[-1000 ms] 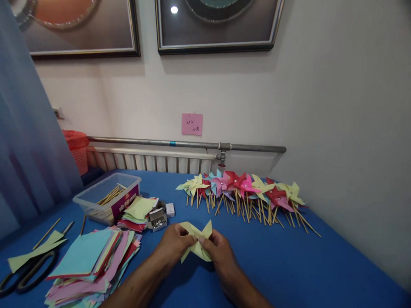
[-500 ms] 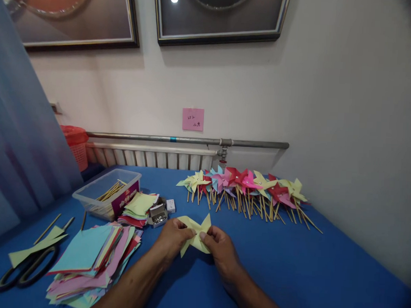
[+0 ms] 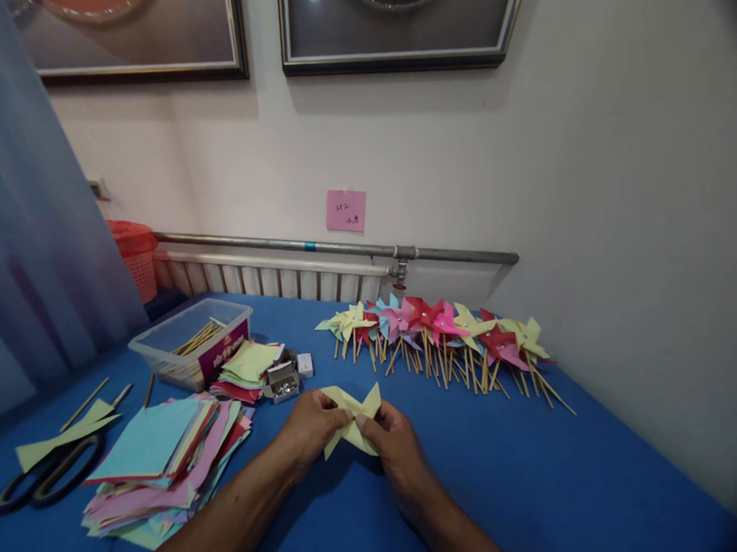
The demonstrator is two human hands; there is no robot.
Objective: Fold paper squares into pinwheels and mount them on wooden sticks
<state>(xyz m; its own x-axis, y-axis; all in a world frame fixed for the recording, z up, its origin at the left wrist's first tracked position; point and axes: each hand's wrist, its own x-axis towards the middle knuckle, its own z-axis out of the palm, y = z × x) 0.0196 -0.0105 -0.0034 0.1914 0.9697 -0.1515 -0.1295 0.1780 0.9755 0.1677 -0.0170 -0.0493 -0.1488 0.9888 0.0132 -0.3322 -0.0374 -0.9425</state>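
A pale yellow paper pinwheel (image 3: 356,418) with folded points is held just above the blue table (image 3: 518,478), in the middle foreground. My left hand (image 3: 309,432) pinches its left side with closed fingers. My right hand (image 3: 394,444) grips its right side, thumb and fingers pressed at the centre. Both forearms reach in from the bottom edge.
A row of finished pinwheels on sticks (image 3: 445,336) lies at the back. To the left are a stack of coloured paper squares (image 3: 162,454), a smaller paper pile (image 3: 248,368), a small box of pins (image 3: 282,384), a plastic tub of sticks (image 3: 191,350) and black scissors (image 3: 39,473).
Both hands keep hold of the yellow pinwheel and shift their fingers slightly at its centre. The view has tilted a little, so everything sits higher in the frame.
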